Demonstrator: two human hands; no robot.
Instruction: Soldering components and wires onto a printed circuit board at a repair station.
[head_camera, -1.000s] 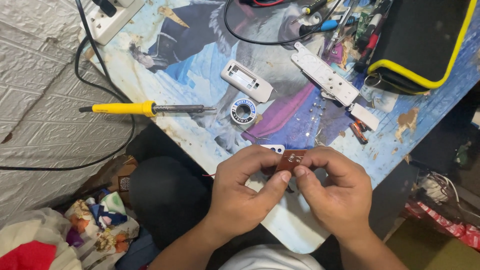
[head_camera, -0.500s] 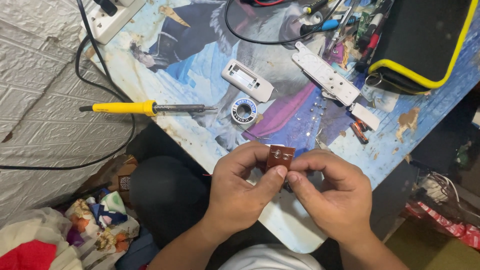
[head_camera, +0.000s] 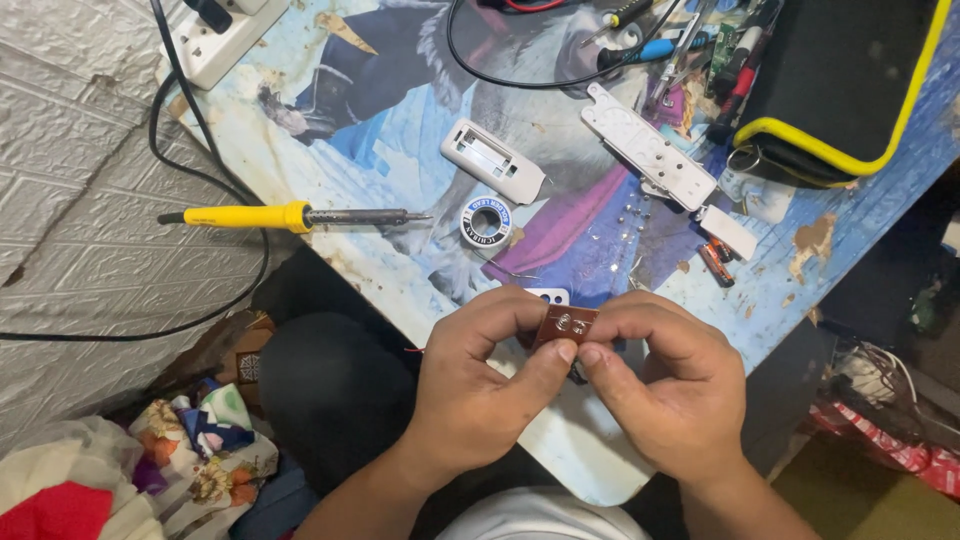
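A small brown circuit board (head_camera: 563, 325) with two silvery solder spots is pinched between both hands over the table's near edge. My left hand (head_camera: 480, 390) grips its left side with thumb and fingers. My right hand (head_camera: 665, 385) holds the right side, thumb pressed against the left thumb just below the board. A small white part (head_camera: 548, 296) lies on the table just behind the board.
A yellow-handled soldering iron (head_camera: 290, 216) lies at the table's left edge. On the picture-covered table (head_camera: 400, 120) lie a solder reel (head_camera: 486, 221), a white plastic cover (head_camera: 494, 160), a long white casing (head_camera: 650, 148), screwdrivers and a black-and-yellow case (head_camera: 840, 80). A power strip (head_camera: 225, 40) sits far left.
The board has tilted between my fingers, so its brown face with solder spots now shows more fully. Both hands stay in nearly the same place.
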